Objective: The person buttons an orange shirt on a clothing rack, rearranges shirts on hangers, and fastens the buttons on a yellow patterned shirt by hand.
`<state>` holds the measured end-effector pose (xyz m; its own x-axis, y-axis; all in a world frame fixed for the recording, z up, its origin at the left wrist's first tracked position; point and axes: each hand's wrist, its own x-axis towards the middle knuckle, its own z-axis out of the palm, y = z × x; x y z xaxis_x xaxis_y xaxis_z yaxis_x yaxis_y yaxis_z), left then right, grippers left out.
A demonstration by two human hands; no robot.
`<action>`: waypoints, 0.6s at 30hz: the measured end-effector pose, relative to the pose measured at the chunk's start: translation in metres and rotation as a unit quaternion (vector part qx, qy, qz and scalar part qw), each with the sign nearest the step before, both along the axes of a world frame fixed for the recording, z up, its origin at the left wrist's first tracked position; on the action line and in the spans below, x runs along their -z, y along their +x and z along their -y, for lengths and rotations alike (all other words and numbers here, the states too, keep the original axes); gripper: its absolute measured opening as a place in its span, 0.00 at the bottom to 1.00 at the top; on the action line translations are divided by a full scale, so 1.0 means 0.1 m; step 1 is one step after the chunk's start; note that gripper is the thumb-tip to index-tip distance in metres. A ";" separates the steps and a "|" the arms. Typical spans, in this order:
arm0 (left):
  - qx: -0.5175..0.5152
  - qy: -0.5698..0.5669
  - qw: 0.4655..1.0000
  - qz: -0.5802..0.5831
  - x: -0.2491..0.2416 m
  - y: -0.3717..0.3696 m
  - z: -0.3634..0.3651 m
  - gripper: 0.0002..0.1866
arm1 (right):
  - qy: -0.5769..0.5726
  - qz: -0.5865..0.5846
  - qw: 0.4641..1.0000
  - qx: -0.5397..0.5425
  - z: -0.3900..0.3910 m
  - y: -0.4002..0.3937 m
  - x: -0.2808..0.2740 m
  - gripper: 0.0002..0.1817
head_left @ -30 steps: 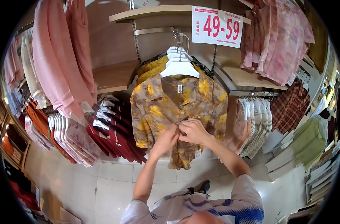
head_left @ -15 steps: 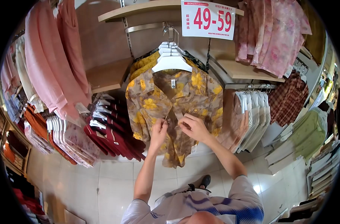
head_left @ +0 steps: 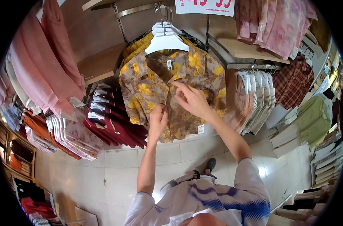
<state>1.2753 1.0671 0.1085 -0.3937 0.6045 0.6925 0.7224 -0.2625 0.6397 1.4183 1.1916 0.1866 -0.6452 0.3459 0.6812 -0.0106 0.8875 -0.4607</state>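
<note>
Two bare hands of mine are at the front of a brown-grey shirt with yellow flowers (head_left: 144, 89), which hangs facing me from a white hanger (head_left: 167, 42) in the middle of the view. My left hand (head_left: 158, 115) is the lower one, its thumb and fingers pinched together on the shirt near the front edge. My right hand (head_left: 191, 100) sits higher and a little to the right, thumb and index finger parted, the index reaching toward the front opening below the collar; I cannot tell how firmly it touches the cloth. The hands are apart from each other. A pale label (head_left: 169, 64) shows inside the neck, and a white tag (head_left: 200, 129) hangs at the hem. Behind the shirt, mustard-yellow garments (head_left: 138, 46) hang close on the same fixture. To the left are maroon tops (head_left: 118, 122) on hangers, below a long pink garment (head_left: 39, 67). To the right hang striped tops (head_left: 262, 103) and a dark red plaid shirt (head_left: 294, 81), with pink floral clothes (head_left: 275, 22) above them. A price sign (head_left: 205, 7) is cut off by the upper edge, and beneath me my dark shoe (head_left: 211, 164) stands on the pale tiled floor (head_left: 122, 169).
</note>
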 end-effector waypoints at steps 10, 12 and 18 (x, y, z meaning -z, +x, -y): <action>-0.003 -0.036 0.997 -0.071 -0.13 -0.07 -0.04 0.06 | 0.055 0.144 0.987 0.047 -0.22 -0.39 -0.09 0.14; -0.044 -0.044 0.991 -0.117 -0.19 -0.07 -0.09 0.08 | 0.043 0.149 0.987 0.033 -0.23 -0.39 -0.12 0.12; -0.190 0.011 0.946 -0.263 -0.48 -0.02 -0.34 0.09 | 0.056 0.132 0.990 0.011 -0.29 -0.37 -0.12 0.11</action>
